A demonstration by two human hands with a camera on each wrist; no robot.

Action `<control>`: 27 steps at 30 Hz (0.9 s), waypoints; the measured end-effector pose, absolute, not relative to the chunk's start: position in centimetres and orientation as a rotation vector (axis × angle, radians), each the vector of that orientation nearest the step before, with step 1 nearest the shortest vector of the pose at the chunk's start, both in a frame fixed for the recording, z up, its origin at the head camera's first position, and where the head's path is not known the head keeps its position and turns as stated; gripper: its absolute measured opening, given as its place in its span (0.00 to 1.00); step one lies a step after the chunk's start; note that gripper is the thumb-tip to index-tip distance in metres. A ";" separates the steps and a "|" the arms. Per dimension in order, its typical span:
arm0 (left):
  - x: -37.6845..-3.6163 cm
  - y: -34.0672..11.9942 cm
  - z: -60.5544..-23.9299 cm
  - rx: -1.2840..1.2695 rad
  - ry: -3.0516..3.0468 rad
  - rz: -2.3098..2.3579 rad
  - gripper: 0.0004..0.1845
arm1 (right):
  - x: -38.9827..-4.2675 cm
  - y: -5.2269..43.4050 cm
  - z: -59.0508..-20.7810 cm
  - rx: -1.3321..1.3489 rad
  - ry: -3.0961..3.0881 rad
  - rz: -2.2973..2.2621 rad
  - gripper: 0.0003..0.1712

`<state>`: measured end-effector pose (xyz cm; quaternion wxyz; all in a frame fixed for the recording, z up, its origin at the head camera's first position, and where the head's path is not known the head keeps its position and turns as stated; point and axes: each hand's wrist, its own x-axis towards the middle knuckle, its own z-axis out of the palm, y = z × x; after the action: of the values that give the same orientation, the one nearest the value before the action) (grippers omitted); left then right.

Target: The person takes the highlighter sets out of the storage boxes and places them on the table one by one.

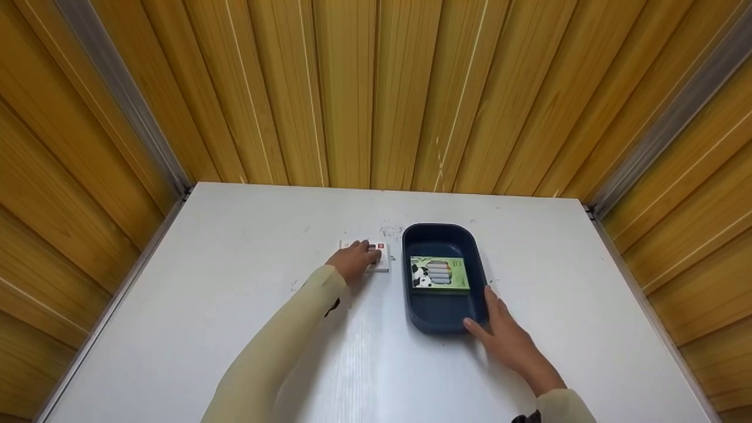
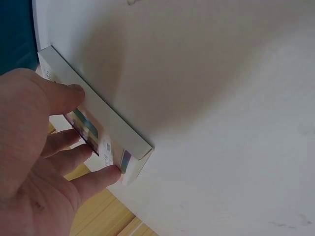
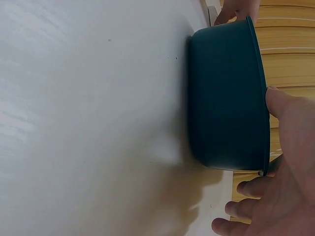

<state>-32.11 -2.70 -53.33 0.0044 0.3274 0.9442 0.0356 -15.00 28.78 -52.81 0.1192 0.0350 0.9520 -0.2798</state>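
So here's where we're at: our left hand (image 1: 354, 261) is out on the white surface (image 1: 235, 294), fingers curled over a small white box (image 1: 376, 256) with red marks on its top. From the left wrist view the thumb (image 2: 66, 98) sits on the top edge of that white box (image 2: 106, 128) and the other fingers (image 2: 93, 179) wrap around its printed face, so we've got a proper grip on it. The box is still lying on the surface, just left of the tray and near the far middle of the surface.

Our right hand (image 1: 505, 335) rests against the near right corner of the dark blue tray (image 1: 437, 320). Fingers look mostly straight and relaxed, thumb running along the near wall. In the right wrist view the thumb (image 3: 283, 105) touches the rim of the tray (image 3: 224, 98) and the fingertips (image 3: 241, 209) sit around the corner, more like steadying it than clamping it.

Inside the tray there's a green box (image 1: 439, 273) with a panda print and a row of light-coloured sticks showing on its face. It lies flat, about in the middle of the tray.

Both our sleeves (image 1: 276, 352) are pale yellow. Wooden slat walls (image 1: 376, 88) close in the surface on the far side, left and right.
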 end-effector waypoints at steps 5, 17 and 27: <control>-32.6 -2.7 -53.7 1.052 2.986 0.092 0.16 | -15.0 28.7 -52.7 0.124 2.772 -0.825 0.56; -32.5 -2.5 -53.3 1.038 2.969 0.082 0.19 | -14.8 28.9 -52.8 0.120 2.753 -0.836 0.56; -32.3 -2.6 -53.1 1.027 2.994 0.052 0.18 | -15.1 28.8 -52.8 0.108 2.763 -0.836 0.56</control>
<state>-32.30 -2.62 -53.05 -0.0119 0.3243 0.9457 0.0163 -15.06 28.82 -52.79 0.1261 0.0371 0.9488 -0.2871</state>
